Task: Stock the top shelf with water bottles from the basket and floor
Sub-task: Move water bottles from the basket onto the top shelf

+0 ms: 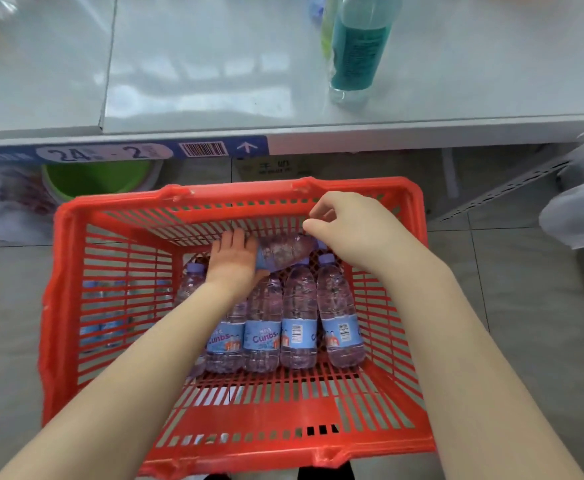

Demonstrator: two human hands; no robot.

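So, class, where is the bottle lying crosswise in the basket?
Head view, centre: the crosswise bottle lies at the far end of the red basket, over the other bottles, held by the left hand, right hand beside its right end.

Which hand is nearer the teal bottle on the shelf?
Right. The right hand hovers by the basket's far wall, almost below the teal bottle; the left hand is deeper in the basket, gripping a crosswise water bottle.
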